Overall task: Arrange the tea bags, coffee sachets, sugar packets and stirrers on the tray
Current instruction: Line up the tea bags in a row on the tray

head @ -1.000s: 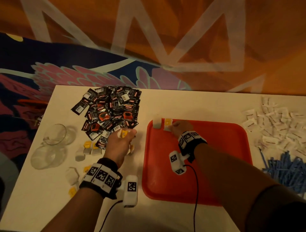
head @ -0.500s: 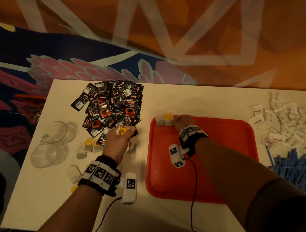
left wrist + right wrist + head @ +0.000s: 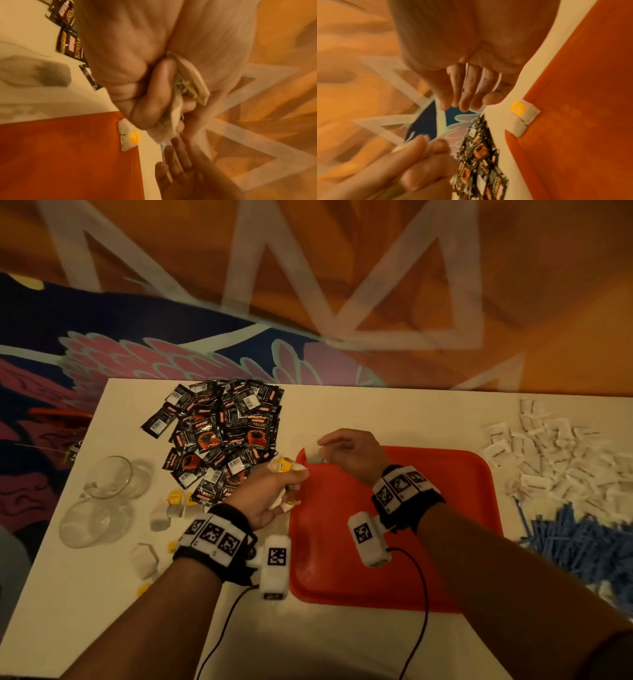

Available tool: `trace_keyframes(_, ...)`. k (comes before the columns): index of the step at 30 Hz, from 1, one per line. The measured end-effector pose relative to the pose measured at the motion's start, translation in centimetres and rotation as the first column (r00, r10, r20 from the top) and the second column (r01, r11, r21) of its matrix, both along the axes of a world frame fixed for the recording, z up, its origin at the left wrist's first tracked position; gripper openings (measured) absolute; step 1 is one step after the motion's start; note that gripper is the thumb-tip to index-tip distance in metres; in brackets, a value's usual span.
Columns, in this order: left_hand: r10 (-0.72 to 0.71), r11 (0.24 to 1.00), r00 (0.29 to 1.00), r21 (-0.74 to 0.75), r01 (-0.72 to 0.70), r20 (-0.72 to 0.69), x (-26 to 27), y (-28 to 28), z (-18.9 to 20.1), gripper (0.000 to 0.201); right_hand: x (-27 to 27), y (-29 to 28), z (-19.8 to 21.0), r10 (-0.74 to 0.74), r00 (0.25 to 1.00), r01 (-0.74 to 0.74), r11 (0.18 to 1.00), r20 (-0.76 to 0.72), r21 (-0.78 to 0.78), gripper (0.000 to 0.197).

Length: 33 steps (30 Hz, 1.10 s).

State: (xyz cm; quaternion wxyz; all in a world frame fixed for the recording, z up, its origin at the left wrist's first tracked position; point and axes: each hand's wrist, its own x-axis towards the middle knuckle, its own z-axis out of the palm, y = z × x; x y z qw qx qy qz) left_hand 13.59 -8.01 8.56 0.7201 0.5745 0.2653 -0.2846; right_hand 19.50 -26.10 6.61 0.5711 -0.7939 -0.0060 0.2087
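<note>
Red plastic, the tray (image 3: pixel 394 542) lies on the white counter (image 3: pixel 342 412) at about 5 o'clock from the pile of black coffee sachets (image 3: pixel 222 436). Two tea bags (image 3: pixel 520 119) with a yellow tag lie side by side at the tray's 11 o'clock corner, overlapping its rim. The left hand (image 3: pixel 267 491) is beside the tray's 9 o'clock edge, its fingers (image 3: pixel 154 94) curled tight round a bunch of tea bags (image 3: pixel 286 467), one yellow tag showing at the top of the fist. The right hand (image 3: pixel 352 453) is over the tray's 11 o'clock corner, just at 2 o'clock from the left fist; its fingers (image 3: pixel 464 92) are held together and only slightly bent, with nothing seen between them. More loose tea bags (image 3: pixel 171 508) lie on the counter at 9 o'clock from the left wrist, near two glass cups (image 3: pixel 102 498). White sugar packets (image 3: pixel 555 453) are heaped at 3 o'clock from the tray, with blue stirrers (image 3: pixel 582 542) at its 4 o'clock.
</note>
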Motion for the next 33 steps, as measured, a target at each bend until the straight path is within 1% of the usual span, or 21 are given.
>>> trace_keyframes(1,-0.019,1.000,1.000,-0.018,0.019,0.000,0.1,-0.5,0.2,0.018,-0.4,0.0,0.9,0.047,0.999,-0.047,0.998,0.005,0.051,0.012)
trace_keyframes(3,-0.057,0.997,0.998,-0.053,0.059,0.029,0.1,-1.7,0.8,0.018,-1.0,-0.1,2.4,0.107,0.994,-0.106,0.990,-0.002,0.091,0.010)
trace_keyframes(8,-0.087,0.989,0.985,-0.109,0.104,0.151,-0.5,-4.2,3.0,0.023,-2.3,-2.2,5.2,0.176,0.984,-0.177,0.983,0.025,0.046,0.002)
trace_keyframes(11,-0.060,0.977,0.980,-0.190,0.096,0.188,-1.0,-5.2,4.1,0.013,-3.2,-3.7,6.4,0.148,0.989,-0.148,0.983,0.013,0.107,0.010)
trace_keyframes(13,-0.015,0.969,0.975,-0.239,0.069,0.222,-1.3,-5.7,4.7,0.018,-3.7,-4.6,7.1,0.104,0.995,-0.102,0.981,-0.005,0.162,0.015)
trace_keyframes(14,-0.003,0.972,0.968,-0.225,0.061,0.249,-1.5,-5.9,4.9,0.021,-4.0,-5.0,7.4,0.087,0.996,-0.083,0.979,-0.011,0.186,0.015)
trace_keyframes(16,0.009,0.988,0.954,-0.147,0.037,0.301,-2.0,-6.6,5.6,0.028,-4.6,-5.8,8.1,0.057,0.998,-0.053,0.973,-0.011,0.222,0.014)
trace_keyframes(18,0.048,0.995,0.942,-0.099,-0.016,0.332,-2.4,-7.3,5.8,0.025,-5.1,-6.3,8.6,0.037,0.999,-0.034,0.970,-0.009,0.240,0.015)
trace_keyframes(22,0.086,0.994,0.921,0.028,-0.104,0.381,-2.6,-8.5,5.9,0.031,-6.0,-6.9,9.1,-0.013,1.000,0.008,0.973,0.017,0.232,0.016)
trace_keyframes(25,0.112,0.989,0.912,0.047,-0.141,0.394,-2.8,-9.2,6.1,0.031,-6.7,-7.2,9.5,-0.056,0.998,0.046,0.969,0.036,0.241,0.014)
trace_keyframes(29,0.101,0.990,0.898,0.049,-0.135,0.428,-3.1,-9.6,6.3,0.033,-7.4,-7.5,9.6,-0.132,0.989,0.113,0.969,0.073,0.220,0.011)
trace_keyframes(33,0.101,0.989,0.879,0.046,-0.138,0.466,-3.3,-10.0,6.6,0.022,-7.8,-7.9,10.0,-0.211,0.973,0.186,0.956,0.091,0.227,0.009)
